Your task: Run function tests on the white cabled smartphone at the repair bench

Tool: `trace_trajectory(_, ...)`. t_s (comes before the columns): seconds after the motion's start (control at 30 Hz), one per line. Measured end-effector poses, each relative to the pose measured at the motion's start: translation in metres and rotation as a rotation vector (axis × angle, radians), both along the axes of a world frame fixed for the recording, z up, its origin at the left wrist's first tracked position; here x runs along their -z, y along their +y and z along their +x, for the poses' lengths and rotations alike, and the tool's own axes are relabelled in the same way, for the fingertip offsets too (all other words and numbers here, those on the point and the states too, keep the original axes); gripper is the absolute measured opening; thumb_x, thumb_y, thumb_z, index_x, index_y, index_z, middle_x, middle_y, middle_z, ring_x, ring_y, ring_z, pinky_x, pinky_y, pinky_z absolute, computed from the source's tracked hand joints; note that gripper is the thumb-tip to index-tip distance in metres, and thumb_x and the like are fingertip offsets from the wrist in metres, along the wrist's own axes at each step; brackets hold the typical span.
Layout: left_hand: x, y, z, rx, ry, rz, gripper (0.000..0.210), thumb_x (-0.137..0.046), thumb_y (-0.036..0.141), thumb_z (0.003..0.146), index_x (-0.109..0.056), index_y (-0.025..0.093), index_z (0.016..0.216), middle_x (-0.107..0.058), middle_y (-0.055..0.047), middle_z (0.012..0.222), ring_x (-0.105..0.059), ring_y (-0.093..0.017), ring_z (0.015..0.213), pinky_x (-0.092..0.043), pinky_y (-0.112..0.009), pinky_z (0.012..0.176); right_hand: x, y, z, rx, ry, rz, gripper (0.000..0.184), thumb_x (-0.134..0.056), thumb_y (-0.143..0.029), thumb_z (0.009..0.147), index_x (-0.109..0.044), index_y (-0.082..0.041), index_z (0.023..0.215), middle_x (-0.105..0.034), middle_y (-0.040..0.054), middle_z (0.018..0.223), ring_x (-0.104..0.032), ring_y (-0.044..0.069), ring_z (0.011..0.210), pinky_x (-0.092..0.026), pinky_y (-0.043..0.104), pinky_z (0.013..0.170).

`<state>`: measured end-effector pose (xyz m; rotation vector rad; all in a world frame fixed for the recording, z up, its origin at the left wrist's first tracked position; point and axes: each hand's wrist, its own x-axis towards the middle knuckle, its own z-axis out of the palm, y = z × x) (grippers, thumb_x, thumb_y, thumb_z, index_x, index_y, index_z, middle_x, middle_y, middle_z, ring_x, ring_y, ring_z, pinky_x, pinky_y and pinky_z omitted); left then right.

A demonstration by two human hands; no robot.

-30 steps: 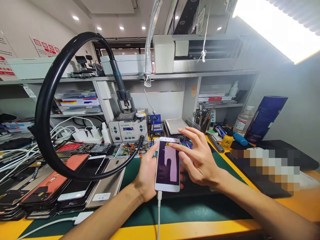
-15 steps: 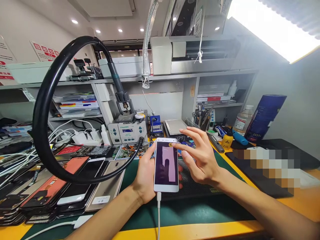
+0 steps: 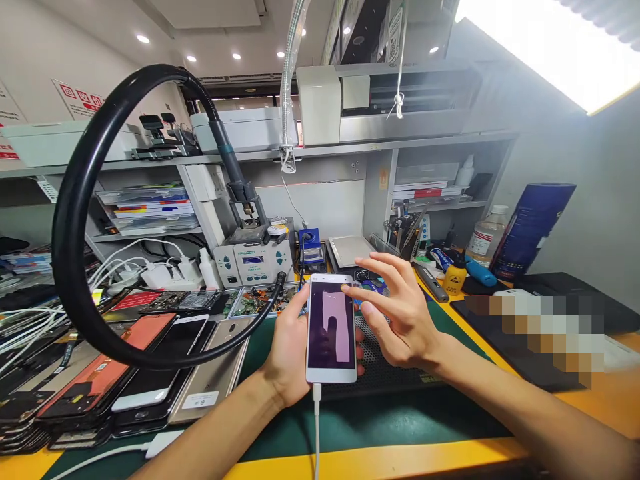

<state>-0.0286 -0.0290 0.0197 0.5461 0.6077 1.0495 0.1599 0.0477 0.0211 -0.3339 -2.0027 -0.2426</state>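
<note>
A white smartphone [image 3: 331, 330] lies upright in my left hand [image 3: 289, 340], whose thumb runs along its left edge while fingertips show at the right edge. Its screen is dark with a large pale pink patch. From the phone's bottom end a white charging cable [image 3: 317, 427] runs down out of view. My right hand [image 3: 403, 313] is spread over the phone's right side, with nothing held. Its index fingertip is at the upper right of the screen; whether it presses the glass I cannot tell.
Stacked phones and phone parts [image 3: 155, 373] cover the left side. A thick black hose [image 3: 63, 220] loops from the hot-air station [image 3: 257, 263]. Behind the phone sits a tray of small parts [image 3: 260, 301]. A yellow bottle [image 3: 455, 277] and a black pad [image 3: 515, 347] lie right.
My right index fingertip now covers the spot where a small yellow icon showed on the screen. The view has shifted slightly; my left hand still holds the phone.
</note>
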Motion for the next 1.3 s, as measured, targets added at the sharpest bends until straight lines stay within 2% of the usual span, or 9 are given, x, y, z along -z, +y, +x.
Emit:
trace_trajectory(0.2,0.0018,0.0004,-0.0017,0.000,-0.014,0.019,0.070,-0.040,0.070,0.096,-0.072,0.010,0.116,-0.073,-0.016,0.091,-0.070,-0.028,0.074,-0.058,-0.045,0.071,0.0013,-0.0010,0.0004,-0.013,-0.015,0.023,0.036,-0.055,-0.016,0.084,-0.077,-0.023,0.112,-0.060,0.0119,0.138,-0.049,0.036,0.134,-0.046,0.062,0.106)
trace_trajectory(0.4,-0.0008,-0.0002,0.0002,-0.014,-0.020,-0.002,0.068,-0.040,0.069,0.097,-0.071,0.011,0.113,-0.072,-0.015,0.087,-0.070,-0.028,0.072,-0.057,-0.046,0.072,0.0019,-0.0013,0.0017,-0.038,-0.028,0.045,0.035,-0.056,-0.015,0.081,-0.077,-0.021,0.109,-0.062,0.0132,0.136,-0.049,0.036,0.134,-0.046,0.062,0.106)
trace_trajectory(0.6,-0.0013,0.0006,0.0001,-0.018,-0.041,-0.001,0.069,-0.041,0.069,0.097,-0.071,0.010,0.118,-0.073,-0.015,0.085,-0.069,-0.028,0.071,-0.056,-0.050,0.081,0.0018,-0.0026,0.0021,-0.057,-0.037,0.050,0.034,-0.057,-0.016,0.079,-0.077,-0.024,0.105,-0.064,0.0113,0.134,-0.051,0.036,0.133,-0.047,0.064,0.104)
trace_trajectory(0.9,-0.0016,0.0016,-0.0016,-0.014,-0.109,-0.017,0.067,-0.041,0.066,0.098,-0.067,0.013,0.129,-0.076,-0.016,0.104,-0.073,-0.032,0.089,-0.054,-0.047,0.087,0.0011,-0.0045,0.0024,-0.096,-0.061,0.046,0.033,-0.058,-0.016,0.077,-0.077,-0.022,0.103,-0.065,0.0122,0.133,-0.051,0.037,0.132,-0.045,0.065,0.106)
trace_trajectory(1.1,-0.0019,0.0018,-0.0024,-0.017,-0.101,-0.010,0.068,-0.041,0.066,0.099,-0.066,0.012,0.131,-0.075,-0.017,0.106,-0.072,-0.032,0.090,-0.054,-0.047,0.086,0.0002,-0.0067,0.0020,-0.105,-0.084,0.065,0.033,-0.057,-0.016,0.076,-0.078,-0.020,0.102,-0.065,0.0142,0.132,-0.051,0.038,0.132,-0.045,0.065,0.106)
trace_trajectory(1.3,-0.0035,0.0017,-0.0014,-0.020,-0.131,0.013,0.067,-0.040,0.065,0.099,-0.068,0.012,0.128,-0.075,-0.017,0.104,-0.072,-0.032,0.090,-0.054,-0.047,0.085,-0.0002,-0.0083,0.0012,-0.103,-0.091,0.064,0.035,-0.056,-0.018,0.075,-0.078,-0.024,0.103,-0.067,0.0103,0.132,-0.054,0.037,0.130,-0.046,0.065,0.105)
